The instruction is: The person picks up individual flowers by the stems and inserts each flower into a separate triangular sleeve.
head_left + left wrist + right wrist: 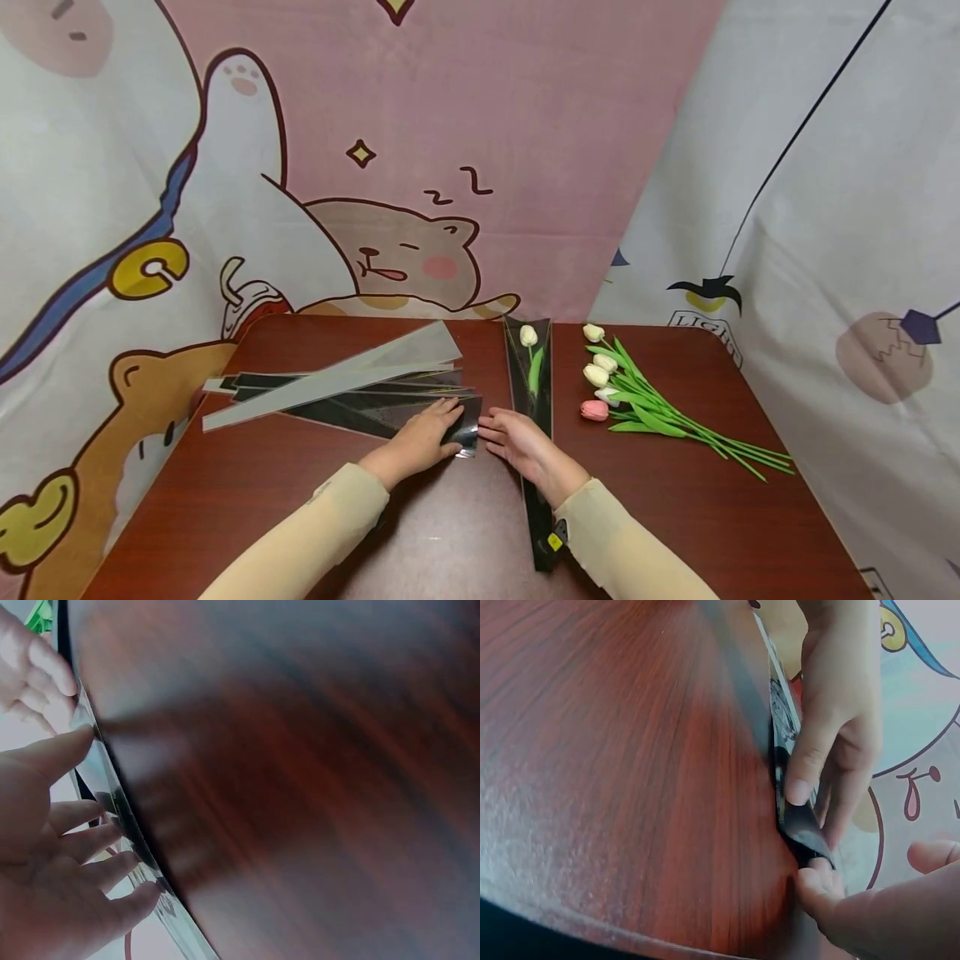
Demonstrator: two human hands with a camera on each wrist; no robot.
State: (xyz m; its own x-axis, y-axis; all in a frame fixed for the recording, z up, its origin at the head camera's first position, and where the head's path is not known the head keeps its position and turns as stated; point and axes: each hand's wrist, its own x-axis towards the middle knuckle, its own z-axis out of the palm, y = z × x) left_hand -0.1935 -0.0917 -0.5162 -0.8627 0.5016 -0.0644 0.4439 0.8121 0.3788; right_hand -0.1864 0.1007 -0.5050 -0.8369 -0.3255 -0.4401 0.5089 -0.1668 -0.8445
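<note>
In the head view, my left hand lies over a black and clear plastic flower sleeve on the pile at left, fingers and thumb extended across its wide end. That end bulges up a little, as the right wrist view also shows. My right hand is turned palm to the left, its fingertips at the sleeve's wide edge and its thumb apart. Under the right hand lies another black sleeve holding a white tulip with a green leaf.
More flat sleeves are fanned out at left, some with pale backing. Several loose artificial tulips, white ones and a pink one, lie on the right with green stems pointing to the near right. A printed cloth hangs behind the brown table.
</note>
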